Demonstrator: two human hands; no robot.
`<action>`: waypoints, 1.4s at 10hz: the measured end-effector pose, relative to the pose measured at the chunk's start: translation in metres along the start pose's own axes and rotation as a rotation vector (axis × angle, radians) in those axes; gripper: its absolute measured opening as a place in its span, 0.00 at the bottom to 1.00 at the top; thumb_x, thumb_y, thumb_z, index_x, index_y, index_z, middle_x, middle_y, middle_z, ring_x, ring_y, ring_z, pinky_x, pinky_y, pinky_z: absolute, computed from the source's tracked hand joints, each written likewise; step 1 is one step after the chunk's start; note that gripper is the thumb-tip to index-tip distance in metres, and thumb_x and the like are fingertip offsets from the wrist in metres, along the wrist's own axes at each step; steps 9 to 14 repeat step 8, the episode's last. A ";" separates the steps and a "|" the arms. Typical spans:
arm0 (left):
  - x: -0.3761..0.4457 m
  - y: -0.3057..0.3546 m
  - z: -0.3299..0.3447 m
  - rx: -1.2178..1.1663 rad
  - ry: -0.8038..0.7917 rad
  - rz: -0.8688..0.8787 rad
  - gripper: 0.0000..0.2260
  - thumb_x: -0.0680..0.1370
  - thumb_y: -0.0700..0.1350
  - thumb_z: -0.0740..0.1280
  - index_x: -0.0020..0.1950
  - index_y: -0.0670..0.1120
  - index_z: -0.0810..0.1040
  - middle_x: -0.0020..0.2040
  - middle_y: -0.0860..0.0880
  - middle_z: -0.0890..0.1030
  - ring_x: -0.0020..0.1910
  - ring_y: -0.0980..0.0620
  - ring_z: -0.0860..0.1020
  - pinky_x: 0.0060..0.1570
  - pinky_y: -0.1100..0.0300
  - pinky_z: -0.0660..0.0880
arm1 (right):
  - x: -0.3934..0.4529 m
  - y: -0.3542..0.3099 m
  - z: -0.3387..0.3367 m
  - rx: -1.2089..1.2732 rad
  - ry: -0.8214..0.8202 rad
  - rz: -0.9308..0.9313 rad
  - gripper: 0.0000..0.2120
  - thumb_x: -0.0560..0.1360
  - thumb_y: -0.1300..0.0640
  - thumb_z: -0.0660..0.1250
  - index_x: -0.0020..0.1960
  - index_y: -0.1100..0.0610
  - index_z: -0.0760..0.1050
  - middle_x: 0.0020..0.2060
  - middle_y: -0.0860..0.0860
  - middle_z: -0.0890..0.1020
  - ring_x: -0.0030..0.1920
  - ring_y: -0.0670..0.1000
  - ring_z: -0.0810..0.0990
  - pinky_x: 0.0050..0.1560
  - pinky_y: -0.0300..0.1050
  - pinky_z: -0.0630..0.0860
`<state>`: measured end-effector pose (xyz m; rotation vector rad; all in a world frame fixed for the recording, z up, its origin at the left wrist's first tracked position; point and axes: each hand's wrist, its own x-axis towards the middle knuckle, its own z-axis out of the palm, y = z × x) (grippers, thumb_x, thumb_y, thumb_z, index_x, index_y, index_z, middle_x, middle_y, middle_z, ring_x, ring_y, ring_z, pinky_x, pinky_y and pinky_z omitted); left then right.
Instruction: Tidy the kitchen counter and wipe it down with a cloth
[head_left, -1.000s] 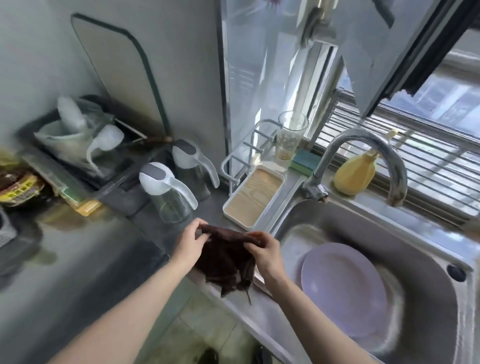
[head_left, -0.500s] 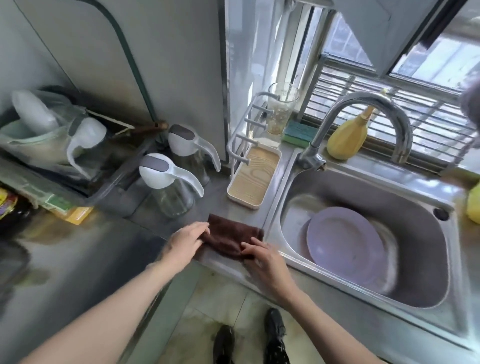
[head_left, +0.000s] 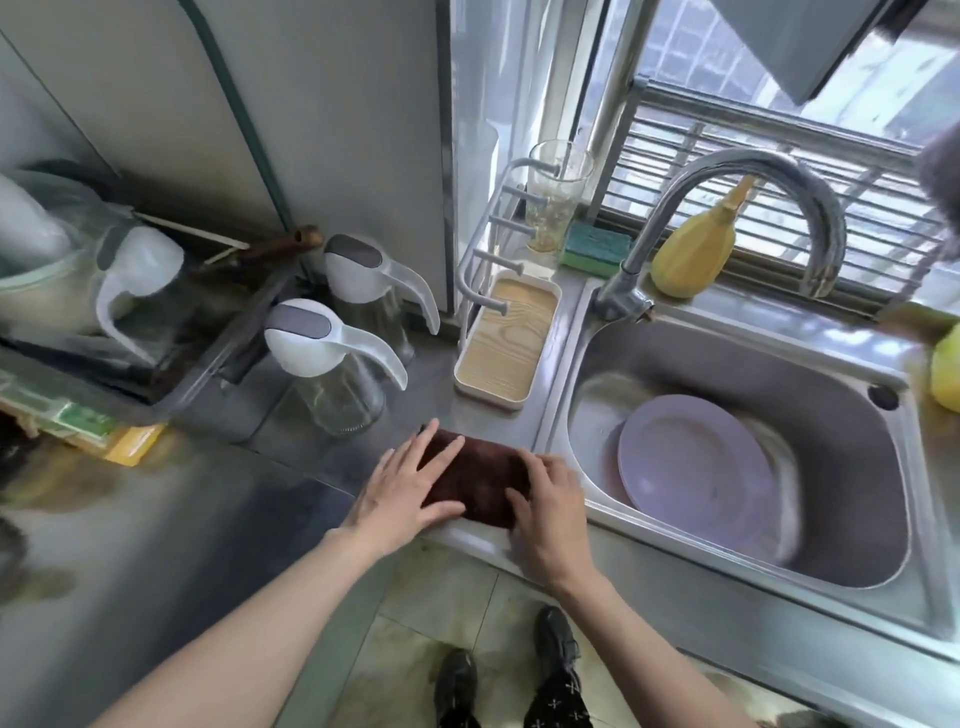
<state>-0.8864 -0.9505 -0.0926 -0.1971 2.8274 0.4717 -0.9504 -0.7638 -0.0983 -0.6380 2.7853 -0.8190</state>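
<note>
We see a dark brown cloth (head_left: 480, 480) lying flat on the steel bench (head_left: 156, 519), right at the front edge and just to the left of the sink (head_left: 852, 457); the left hand (head_left: 410, 483) rests on the left part of the cloth with its fingers straight and spread out; the right hand (head_left: 550, 512) lies on the right end of the cloth, with its fingers bent a little over the cloth's edge; both hands press down on the cloth and neither one squeezes it in a fist; a purple plate (head_left: 696, 467) lies inside the sink, tipped a bit against the side; the curved tap (head_left: 748, 208) stands behind the sink; a yellow bottle (head_left: 693, 254) sits by the window beside the tap; a green sponge (head_left: 595, 247) lies near a tall glass (head_left: 556, 192); a white rack (head_left: 506, 343) with a wood-look tray stands behind the cloth, near it but not touching; two clear jugs (head_left: 337, 374) with white lids stand to the left of the rack; more jugs and tubs sit in a dark tray (head_left: 171, 358) far to the left; below the bench we see black shoes (head_left: 558, 644) on the tiled floor (head_left: 415, 639).
</note>
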 end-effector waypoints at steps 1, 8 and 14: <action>-0.001 -0.007 0.004 0.072 0.024 0.040 0.38 0.68 0.57 0.71 0.73 0.53 0.57 0.73 0.42 0.64 0.68 0.45 0.69 0.62 0.46 0.71 | -0.004 -0.008 0.013 -0.113 0.063 0.015 0.21 0.70 0.59 0.70 0.62 0.57 0.74 0.48 0.55 0.80 0.46 0.58 0.75 0.52 0.46 0.68; 0.007 -0.003 -0.005 0.154 -0.091 -0.100 0.37 0.65 0.66 0.33 0.73 0.55 0.37 0.75 0.53 0.41 0.76 0.43 0.43 0.72 0.42 0.45 | 0.015 -0.011 0.003 -0.340 -0.339 -0.042 0.39 0.66 0.29 0.32 0.75 0.42 0.38 0.76 0.41 0.45 0.75 0.55 0.36 0.71 0.57 0.34; 0.007 -0.003 -0.005 0.154 -0.091 -0.100 0.37 0.65 0.66 0.33 0.73 0.55 0.37 0.75 0.53 0.41 0.76 0.43 0.43 0.72 0.42 0.45 | 0.015 -0.011 0.003 -0.340 -0.339 -0.042 0.39 0.66 0.29 0.32 0.75 0.42 0.38 0.76 0.41 0.45 0.75 0.55 0.36 0.71 0.57 0.34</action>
